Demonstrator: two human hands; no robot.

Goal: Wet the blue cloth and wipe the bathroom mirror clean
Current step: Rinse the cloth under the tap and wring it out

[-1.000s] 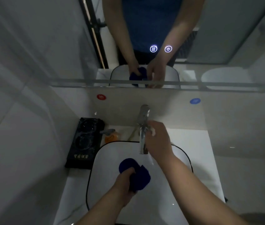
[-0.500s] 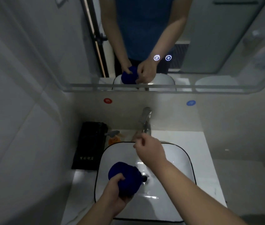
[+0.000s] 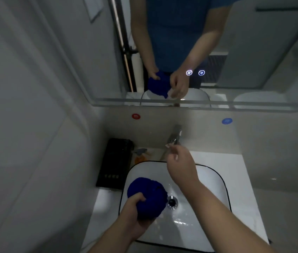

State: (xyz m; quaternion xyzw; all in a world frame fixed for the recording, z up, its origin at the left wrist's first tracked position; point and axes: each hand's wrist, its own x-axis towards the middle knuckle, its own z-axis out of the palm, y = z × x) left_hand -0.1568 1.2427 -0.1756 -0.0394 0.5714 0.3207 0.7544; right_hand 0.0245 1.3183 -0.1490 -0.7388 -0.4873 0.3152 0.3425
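The blue cloth (image 3: pixel 149 196) is bunched into a ball over the left half of the white sink basin (image 3: pixel 210 181), and my left hand (image 3: pixel 135 214) grips it from below. My right hand (image 3: pixel 180 161) hovers above the basin's back rim, just in front of the chrome tap (image 3: pixel 175 135), fingers loosely curled and holding nothing. The bathroom mirror (image 3: pixel 254 52) hangs on the wall above and reflects both hands and the cloth. Two lit touch icons (image 3: pixel 195 72) glow near its lower middle.
A black box (image 3: pixel 113 163) stands on the counter left of the basin, with a small orange spray bottle (image 3: pixel 141 156) beside it. A red sticker (image 3: pixel 136 116) and a blue sticker (image 3: pixel 227 121) mark the wall below the mirror. The drain (image 3: pixel 172 202) sits mid-basin.
My right hand has come off the tap and drawn back over the basin's rim. My left hand has closed the cloth into a tighter ball. The view has tilted upward a little.
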